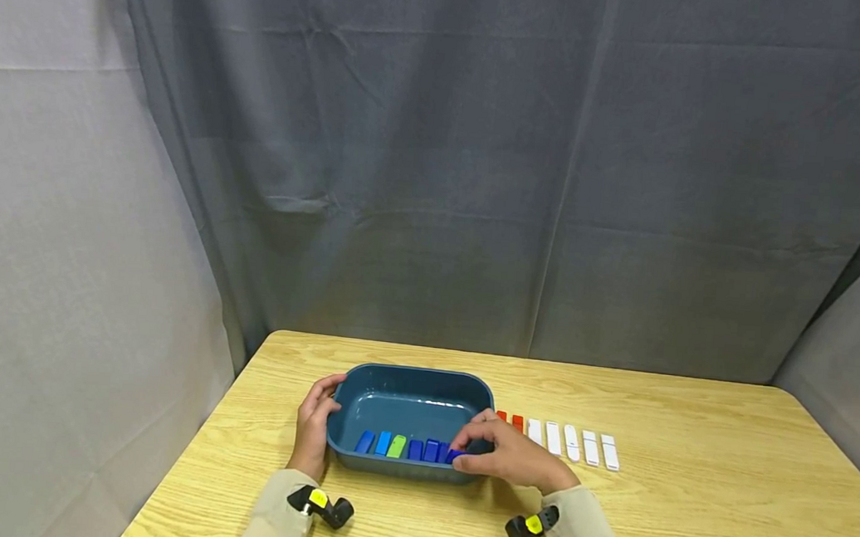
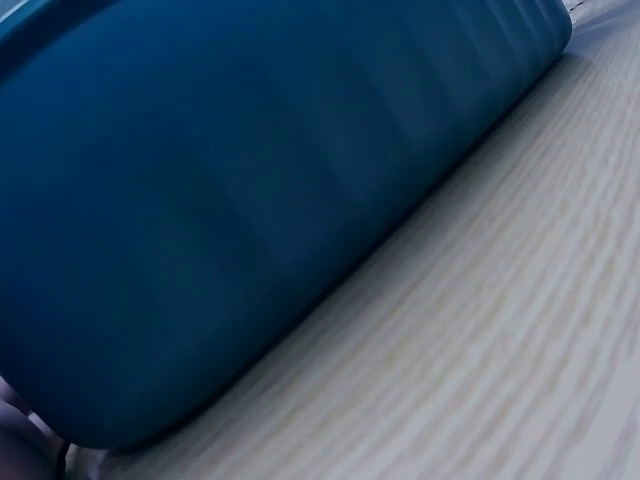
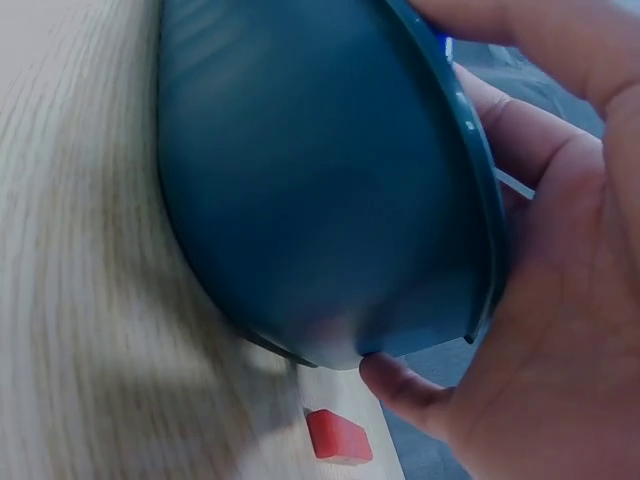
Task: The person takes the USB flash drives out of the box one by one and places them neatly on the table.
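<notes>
A deep blue-green plastic basin (image 1: pixel 416 470) stands on the table. My left hand (image 1: pixel 312 427) holds its left end, with the fingers curved round the side and the thumb at the rim. Over the front right of the basin, my right hand (image 1: pixel 503 450) pinches a dark blue stick (image 1: pixel 454 456), shaped like a USB flash drive, between thumb and fingers. Along the inside of the front wall stand similar sticks: a blue one (image 1: pixel 365 441), a light blue one (image 1: pixel 384 442), a green one (image 1: pixel 397 446) and several dark blue ones (image 1: pixel 416 450). In the right wrist view, the basin's wall hides the pinched stick's lower part.
Right of the basin lies a row of sticks on the wooden table (image 1: pixel 722 489): red ones (image 1: pixel 517 422), partly behind my right hand, then several white ones (image 1: pixel 553 438). A grey curtain (image 1: pixel 436 177) hangs behind the table's far edge.
</notes>
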Demonstrator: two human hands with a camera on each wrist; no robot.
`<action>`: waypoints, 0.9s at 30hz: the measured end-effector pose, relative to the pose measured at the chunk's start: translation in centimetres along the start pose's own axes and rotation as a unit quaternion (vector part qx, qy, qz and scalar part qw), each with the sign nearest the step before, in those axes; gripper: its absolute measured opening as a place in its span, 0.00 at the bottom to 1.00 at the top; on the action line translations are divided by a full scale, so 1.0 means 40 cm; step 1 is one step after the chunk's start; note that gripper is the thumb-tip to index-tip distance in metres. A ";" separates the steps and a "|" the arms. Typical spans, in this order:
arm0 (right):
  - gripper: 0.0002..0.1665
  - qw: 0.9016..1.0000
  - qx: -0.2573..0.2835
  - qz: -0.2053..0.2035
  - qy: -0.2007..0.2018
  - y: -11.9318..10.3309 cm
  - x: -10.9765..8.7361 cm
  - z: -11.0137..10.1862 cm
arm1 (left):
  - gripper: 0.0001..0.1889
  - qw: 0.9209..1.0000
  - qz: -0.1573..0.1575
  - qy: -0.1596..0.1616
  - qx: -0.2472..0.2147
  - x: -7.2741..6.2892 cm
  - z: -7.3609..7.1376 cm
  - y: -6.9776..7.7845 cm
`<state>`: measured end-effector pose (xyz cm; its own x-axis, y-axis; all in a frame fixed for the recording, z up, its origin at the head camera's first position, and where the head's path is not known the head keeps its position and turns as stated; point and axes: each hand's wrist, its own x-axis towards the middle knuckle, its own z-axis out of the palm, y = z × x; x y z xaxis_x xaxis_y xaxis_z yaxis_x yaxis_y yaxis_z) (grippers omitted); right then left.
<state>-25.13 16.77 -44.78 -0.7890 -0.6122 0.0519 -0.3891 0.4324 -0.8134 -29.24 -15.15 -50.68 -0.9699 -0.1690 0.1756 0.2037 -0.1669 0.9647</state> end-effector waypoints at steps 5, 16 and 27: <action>0.11 1.000 0.001 -0.002 -0.001 -0.004 -0.002 -0.004 | 0.24 1.000 0.001 -0.003 -0.002 0.000 -0.003 -0.001; 0.09 0.998 0.001 -0.006 0.066 -0.033 0.002 -0.023 | 0.24 1.000 0.011 -0.005 0.002 -0.004 -0.003 0.006; 0.21 0.987 -0.014 -0.002 0.163 -0.057 -0.028 -0.064 | 0.24 1.000 0.014 0.001 0.000 0.001 0.004 0.003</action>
<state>-24.57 18.17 -41.49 -0.8964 -0.3709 0.2426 -0.4023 0.4514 -0.7965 -29.28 -15.03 -50.51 -0.9632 -0.1762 0.2029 0.2316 -0.1616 0.9593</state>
